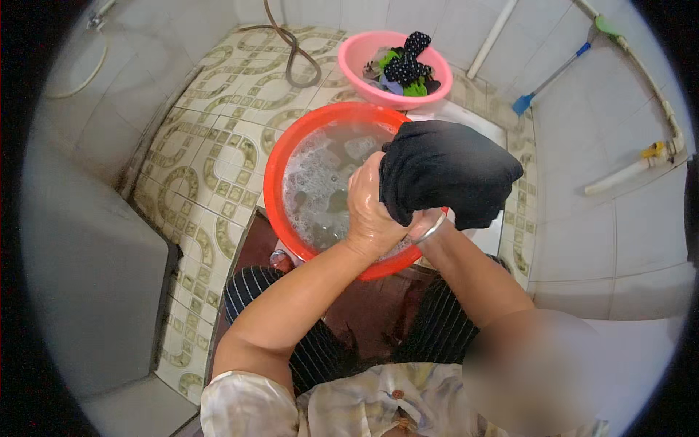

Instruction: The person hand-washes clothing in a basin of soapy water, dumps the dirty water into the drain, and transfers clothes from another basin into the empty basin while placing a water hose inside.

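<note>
A bunched black cloth (448, 169) is gripped between my two hands, above the right side of a red plastic basin (278, 191). My left hand (370, 202), wet, closes on the cloth's lower left edge. Under the cloth and partly hidden by it is my right hand (425, 221), with a metal bangle (430, 228) at its wrist; its fingers are mostly hidden. Cloudy, sudsy water (322, 180) fills much of the basin. Which folds each hand holds cannot be told.
Behind stands a pink basin (355, 71) with mixed clothes (407, 65). A hose (295, 54) loops on the patterned tile floor (218, 142). A blue-ended brush (524, 102) leans at the right wall, near a pipe with a yellow valve (652, 149). A grey panel (98, 262) stands left.
</note>
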`<state>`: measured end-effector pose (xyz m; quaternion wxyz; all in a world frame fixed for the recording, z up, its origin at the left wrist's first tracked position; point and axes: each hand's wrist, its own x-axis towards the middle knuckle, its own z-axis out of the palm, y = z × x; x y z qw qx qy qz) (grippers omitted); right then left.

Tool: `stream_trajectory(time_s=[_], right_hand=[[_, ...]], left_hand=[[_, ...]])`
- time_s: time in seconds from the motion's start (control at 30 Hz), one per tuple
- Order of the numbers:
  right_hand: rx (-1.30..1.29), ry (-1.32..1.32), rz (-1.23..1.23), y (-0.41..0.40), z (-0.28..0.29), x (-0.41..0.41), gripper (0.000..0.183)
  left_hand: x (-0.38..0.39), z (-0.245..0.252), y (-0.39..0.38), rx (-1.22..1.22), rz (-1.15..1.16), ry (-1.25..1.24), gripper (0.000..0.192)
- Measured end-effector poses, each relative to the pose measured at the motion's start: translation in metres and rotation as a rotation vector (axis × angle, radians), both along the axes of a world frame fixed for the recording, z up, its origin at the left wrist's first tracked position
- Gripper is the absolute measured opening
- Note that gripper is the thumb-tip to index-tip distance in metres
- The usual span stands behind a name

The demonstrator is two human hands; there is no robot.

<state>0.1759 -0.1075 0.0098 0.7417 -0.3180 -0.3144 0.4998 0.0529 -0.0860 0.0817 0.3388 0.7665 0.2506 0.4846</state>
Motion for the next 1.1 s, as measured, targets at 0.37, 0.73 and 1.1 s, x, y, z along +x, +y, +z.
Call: stream_trajectory(time_s=[0.37,0.73,1.1], right_hand=[[0.021,0.157,-0.048,-0.046,0.006,0.007,0.034],[-0.291,0.395,0.015,-0.034,0.084,-0.004,0.030],[0.141,-0.958,-0.801,-0.037,0.115,0.031,0.038]], left_hand=[[0.004,-0.023,0.004,-0.423,-0.285,-0.313,0.075],[-0.009,-0.035,0.009,-0.183,-0.081,-0.189,0.044],[-0.058,-0.026,0.027,-1.860,-0.770,-0.302,0.081]])
